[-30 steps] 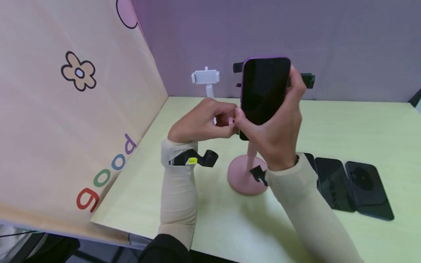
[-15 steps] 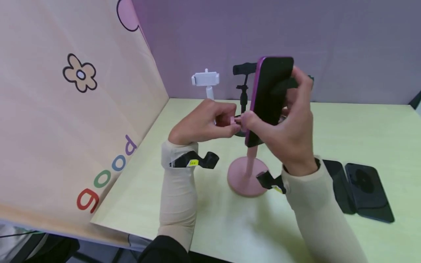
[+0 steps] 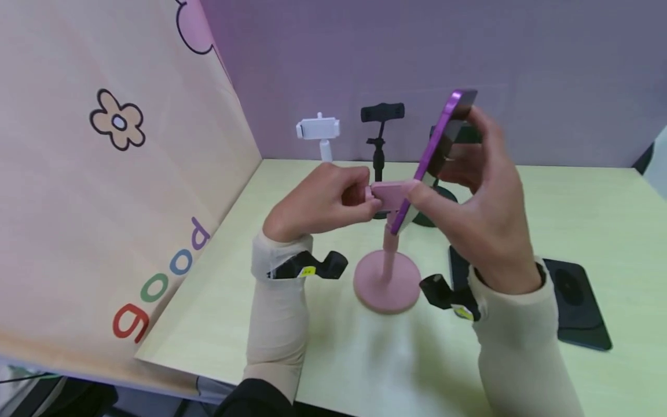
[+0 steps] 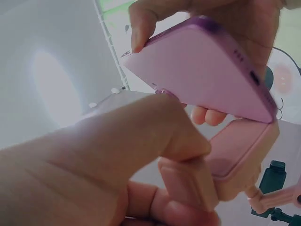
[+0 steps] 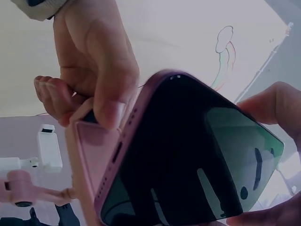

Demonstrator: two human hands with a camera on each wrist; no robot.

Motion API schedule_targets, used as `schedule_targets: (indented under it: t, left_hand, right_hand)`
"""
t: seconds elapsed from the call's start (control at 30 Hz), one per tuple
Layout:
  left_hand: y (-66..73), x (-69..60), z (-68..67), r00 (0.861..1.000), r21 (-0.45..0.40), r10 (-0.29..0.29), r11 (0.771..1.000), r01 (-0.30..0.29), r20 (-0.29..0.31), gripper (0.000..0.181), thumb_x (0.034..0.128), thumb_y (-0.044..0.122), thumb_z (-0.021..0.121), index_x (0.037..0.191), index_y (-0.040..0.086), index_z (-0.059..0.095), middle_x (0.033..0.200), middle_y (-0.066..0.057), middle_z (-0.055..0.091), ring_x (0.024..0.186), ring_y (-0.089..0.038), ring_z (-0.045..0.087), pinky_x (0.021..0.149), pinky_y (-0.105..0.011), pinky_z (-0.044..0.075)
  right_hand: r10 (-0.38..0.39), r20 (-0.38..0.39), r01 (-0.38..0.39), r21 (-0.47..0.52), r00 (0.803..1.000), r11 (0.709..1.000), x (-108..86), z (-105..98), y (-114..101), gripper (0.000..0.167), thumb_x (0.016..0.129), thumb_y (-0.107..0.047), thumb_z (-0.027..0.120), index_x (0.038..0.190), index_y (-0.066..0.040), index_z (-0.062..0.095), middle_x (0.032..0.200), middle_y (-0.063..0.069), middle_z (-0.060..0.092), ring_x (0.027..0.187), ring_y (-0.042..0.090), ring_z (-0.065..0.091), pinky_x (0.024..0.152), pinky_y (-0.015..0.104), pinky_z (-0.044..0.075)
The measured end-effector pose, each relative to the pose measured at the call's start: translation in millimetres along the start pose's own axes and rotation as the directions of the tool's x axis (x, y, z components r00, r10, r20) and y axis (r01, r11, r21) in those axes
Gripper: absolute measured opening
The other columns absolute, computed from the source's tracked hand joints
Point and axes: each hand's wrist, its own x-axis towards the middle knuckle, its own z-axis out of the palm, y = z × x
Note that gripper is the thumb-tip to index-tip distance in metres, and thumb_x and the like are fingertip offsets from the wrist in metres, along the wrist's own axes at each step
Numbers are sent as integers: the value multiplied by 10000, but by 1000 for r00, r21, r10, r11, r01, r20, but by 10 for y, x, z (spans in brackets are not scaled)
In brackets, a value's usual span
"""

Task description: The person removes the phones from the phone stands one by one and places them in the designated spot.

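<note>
My left hand (image 3: 320,200) pinches the left end of the clamp (image 3: 392,194) on a pink phone stand, whose round base (image 3: 387,282) rests on the table. In the left wrist view that end piece (image 4: 188,183) stands a little apart from the clamp body (image 4: 240,150). My right hand (image 3: 482,214) holds a purple phone (image 3: 435,147) by its edges, tilted, just right of the clamp. Its lower end is close to the clamp; whether they touch I cannot tell. The phone's dark screen (image 5: 183,141) fills much of the right wrist view.
Behind the hands stand a white phone holder (image 3: 319,128), a black one (image 3: 383,113) and a dark green one (image 3: 469,134), partly hidden. Dark phones (image 3: 578,301) lie on the table at right, partly behind my right forearm. A purple backdrop (image 3: 573,75) closes off the rear.
My right hand has moved right and turned the phone from nearly screen-on to edge-on, uncovering the pink clamp and the black holder. My left hand keeps its grip on the clamp end.
</note>
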Motion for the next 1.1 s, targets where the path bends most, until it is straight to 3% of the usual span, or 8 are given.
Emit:
schedule_targets:
  t: [0.17, 0.5, 0.73, 0.83, 0.93, 1.1]
  left_hand:
    - [65, 5, 15, 1000, 31, -21, 999, 22, -7, 118, 895, 214, 607, 824, 137, 553, 640, 32, 523, 558, -94, 465, 506, -260, 396]
    - [103, -1, 8, 999, 69, 4, 998, -2, -32, 72, 894, 192, 597, 867, 125, 601, 669, 41, 547, 569, -91, 488, 507, -255, 416]
    - [78, -34, -40, 996, 109, -55, 992, 63, -69, 132, 905, 225, 644, 885, 94, 637, 679, 7, 545, 603, -123, 483, 526, -267, 400]
    - [40, -63, -74, 994, 132, -74, 988, 84, -77, 158, 907, 253, 669, 892, 97, 645, 694, 6, 555, 629, -122, 496, 546, -267, 410]
    - [-16, -106, -125, 990, 127, -113, 984, 124, -89, 174, 904, 279, 683, 898, 108, 654, 714, 8, 574, 653, -127, 514, 558, -278, 425]
    - [-175, -212, -239, 968, 93, -208, 971, 222, -137, 207, 893, 343, 695, 896, 137, 670, 724, 4, 598, 675, -151, 529, 559, -315, 418]
  right_hand:
    - [-7, -8, 7, 25, 1000, 1000, -5, -25, -42, 746, 786, -83, 741, 1431, -239, 399, 1089, 58, 623, 931, 175, 628, 890, 267, 494]
    - [-73, -12, 74, 86, 997, 994, -37, -55, -111, 758, 755, -28, 772, 1417, -168, 430, 1157, 83, 588, 984, 221, 630, 836, 270, 536]
    - [-95, -79, 109, 192, 992, 975, -50, -173, -134, 688, 745, 9, 755, 1370, -94, 489, 1186, 164, 575, 1026, 281, 600, 807, 232, 536]
    - [-55, -107, 71, 143, 993, 987, -49, -240, -133, 676, 764, -20, 752, 1380, -131, 497, 1203, 139, 555, 1008, 263, 606, 794, 209, 533]
    - [-8, -115, 10, 9, 993, 1000, -38, -298, -115, 660, 793, -87, 754, 1391, -194, 493, 1215, 74, 526, 996, 218, 611, 776, 181, 525]
    - [97, -40, -101, -137, 995, 985, 16, -344, 8, 799, 803, -227, 777, 1469, -331, 348, 1198, 50, 510, 943, 210, 584, 733, 173, 512]
